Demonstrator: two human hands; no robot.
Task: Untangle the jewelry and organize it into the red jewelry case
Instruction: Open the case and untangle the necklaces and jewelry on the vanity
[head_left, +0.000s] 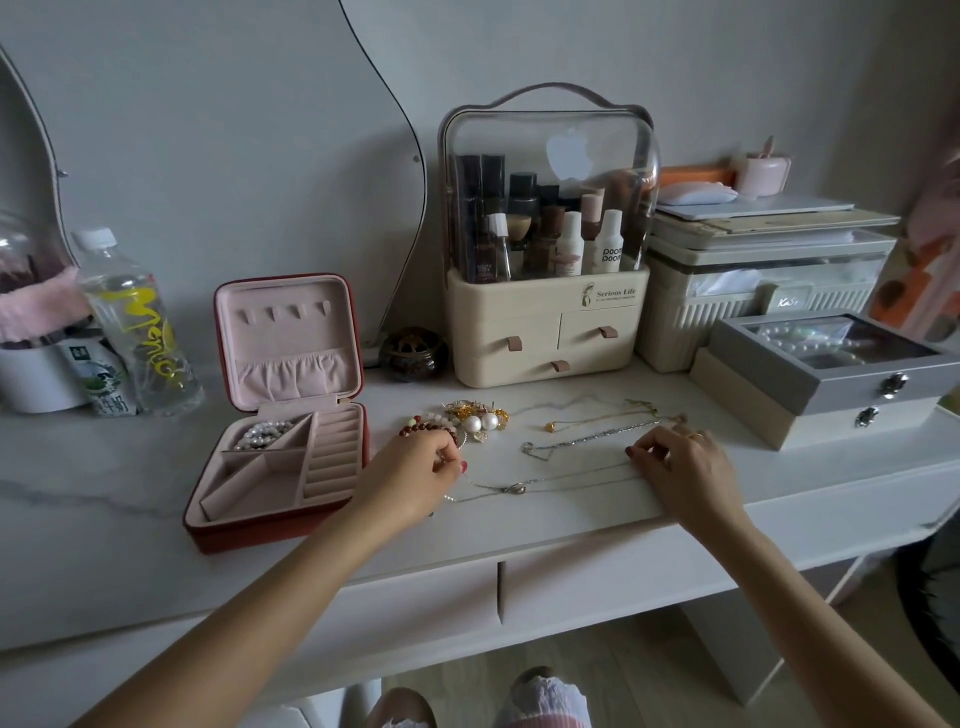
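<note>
The red jewelry case lies open at the left, pink inside, with a pearl strand in its back left compartment. Right of it sits a heap of jewelry: beaded bracelets, gold pieces, big pearls. Three necklaces lie stretched out on the table: a gold chain, a silver chain and a thin silver pendant chain. My left hand rests with curled fingers at the left end of the thin chain, beside the bracelets. My right hand pinches the right end of that chain.
A cream cosmetics organizer with a clear dome stands behind the jewelry. Stacked grey and cream jewelry boxes sit at the right. A water bottle and a carton stand at the left, a small dark jar behind the case.
</note>
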